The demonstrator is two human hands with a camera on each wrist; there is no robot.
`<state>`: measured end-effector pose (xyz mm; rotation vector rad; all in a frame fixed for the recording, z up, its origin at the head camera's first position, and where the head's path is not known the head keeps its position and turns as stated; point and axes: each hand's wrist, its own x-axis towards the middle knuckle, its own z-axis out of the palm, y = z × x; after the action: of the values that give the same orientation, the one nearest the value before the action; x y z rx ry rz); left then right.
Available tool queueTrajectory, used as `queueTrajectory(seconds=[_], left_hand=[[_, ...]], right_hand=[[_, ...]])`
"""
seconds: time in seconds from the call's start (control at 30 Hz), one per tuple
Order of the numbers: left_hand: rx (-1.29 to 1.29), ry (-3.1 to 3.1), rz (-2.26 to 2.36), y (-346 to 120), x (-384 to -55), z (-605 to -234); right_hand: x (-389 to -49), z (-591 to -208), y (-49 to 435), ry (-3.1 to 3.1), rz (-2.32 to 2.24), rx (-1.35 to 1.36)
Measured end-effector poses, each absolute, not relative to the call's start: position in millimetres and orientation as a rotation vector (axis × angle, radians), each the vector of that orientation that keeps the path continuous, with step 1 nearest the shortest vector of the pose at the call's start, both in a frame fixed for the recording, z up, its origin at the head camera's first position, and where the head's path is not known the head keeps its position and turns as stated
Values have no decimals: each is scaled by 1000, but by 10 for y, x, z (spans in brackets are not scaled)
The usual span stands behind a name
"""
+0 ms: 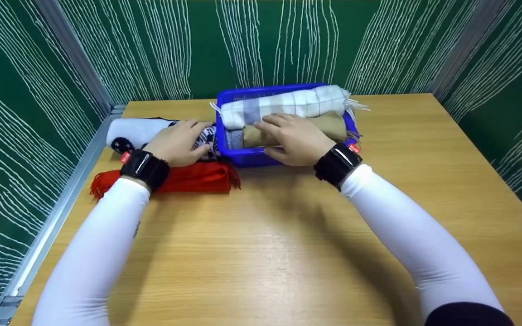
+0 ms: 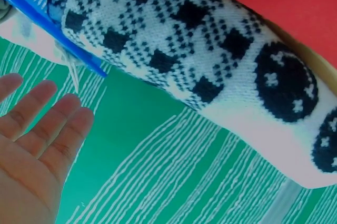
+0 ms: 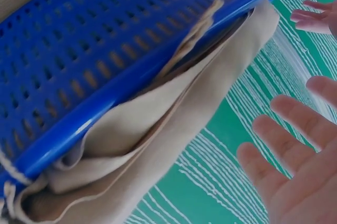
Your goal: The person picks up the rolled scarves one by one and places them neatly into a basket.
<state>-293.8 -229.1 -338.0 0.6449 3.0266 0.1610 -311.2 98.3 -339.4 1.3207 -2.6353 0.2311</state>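
My left hand (image 1: 177,142) is above a rolled black-and-white knit scarf (image 1: 136,131), its fingers extended. In the left wrist view the hand (image 2: 45,145) appears apart from the scarf's checked part (image 2: 158,39). My right hand (image 1: 299,141) is over a rolled tan scarf (image 1: 331,127) in the blue basket (image 1: 256,158). The right wrist view shows relaxed, spread fingers and a gap between them and the tan cloth (image 3: 205,97). Behind it in the basket lies a rolled white plaid scarf (image 1: 288,103) with fringes over the rim. Neither hand holds anything.
A folded red fringed scarf (image 1: 197,179) lies in front of the knit scarf, below my left wrist. A bit of grey cloth (image 1: 234,139) shows at the basket's left end. Green walls with white streaks (image 1: 288,40) border the wooden table (image 1: 265,244) at back and sides.
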Motion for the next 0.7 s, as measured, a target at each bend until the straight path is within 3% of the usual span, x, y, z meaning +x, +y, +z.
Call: queueTrajectory(seconds=[0.7], left_hand=[[566,3005,123,-2632,-2825,-3364]], right_hand=[[-3040,-3459,769,-2629,209,1366]])
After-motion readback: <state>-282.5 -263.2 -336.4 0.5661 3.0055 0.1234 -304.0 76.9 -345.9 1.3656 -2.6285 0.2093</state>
